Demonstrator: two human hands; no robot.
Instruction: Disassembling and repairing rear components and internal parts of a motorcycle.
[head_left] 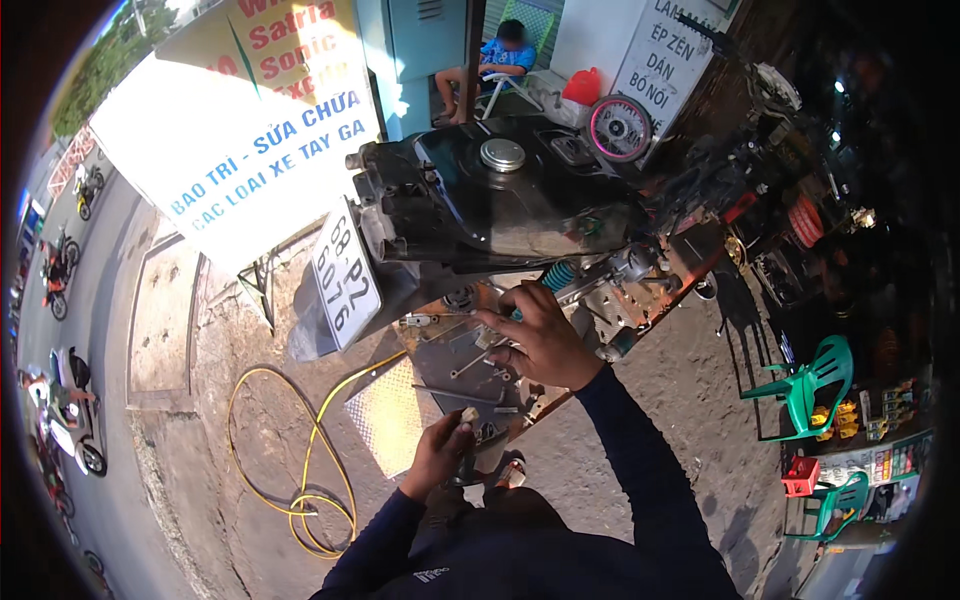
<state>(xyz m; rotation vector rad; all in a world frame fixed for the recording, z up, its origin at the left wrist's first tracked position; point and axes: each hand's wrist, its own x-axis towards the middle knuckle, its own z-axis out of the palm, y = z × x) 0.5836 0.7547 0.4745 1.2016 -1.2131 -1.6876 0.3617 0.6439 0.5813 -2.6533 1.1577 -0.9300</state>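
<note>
A black partly stripped motorcycle (540, 190) stands on a work platform in front of me. Near its teal shock absorber spring (558, 276) is my right hand (548, 342), its fingers curled. A bit of teal shows at the fingertips; whether the hand grips it or it lies behind, I cannot make out. Closer to my body, my left hand (436, 452) pinches a small tan piece (470, 414) between thumb and finger. Between the hands, several wrenches (468, 364) and loose metal parts lie on the platform (440, 345).
A yellow hose (316, 425) lies coiled on the pavement at left. Beyond a large sign (250, 130), motorbikes pass on the road. Green plastic chairs (815, 385) and dark motorcycle parts fill the right side. A seated person (505, 58) is at the back by a pink-rimmed wheel (619, 128).
</note>
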